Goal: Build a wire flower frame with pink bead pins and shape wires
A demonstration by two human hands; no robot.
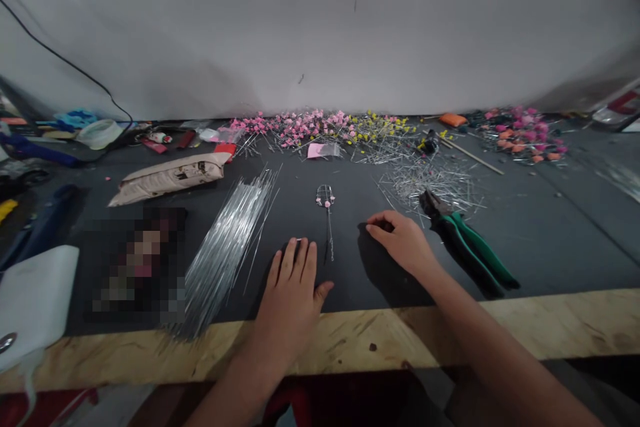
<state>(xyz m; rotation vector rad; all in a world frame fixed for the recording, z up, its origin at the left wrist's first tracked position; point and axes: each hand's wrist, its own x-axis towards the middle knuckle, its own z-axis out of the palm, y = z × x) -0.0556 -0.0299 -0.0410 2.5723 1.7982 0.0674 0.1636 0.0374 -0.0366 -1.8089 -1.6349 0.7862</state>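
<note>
My left hand (290,283) lies flat on the dark mat, fingers stretched out and thumb to the side. A small wire piece (327,203) rests between my two hands: a rounded wire loop with little pink flowers and a twisted stem pointing toward me. Right of it, my right hand (400,240) rests on the mat, fingers curled and thumb close to the index finger, with nothing seen in it. Green-handled pliers (473,247) lie beyond my right forearm. A bundle of straight silver wires (227,240) lies left of my left hand.
Pink flower stems (315,123), yellow ones (380,127) and magenta-orange ones (525,133) line the wall. Loose wire pieces (430,177) lie behind the pliers. At left are a wrapped paper packet (173,177), a blurred-out item (143,260) and a white device (37,300). The wooden edge (360,340) is nearest me.
</note>
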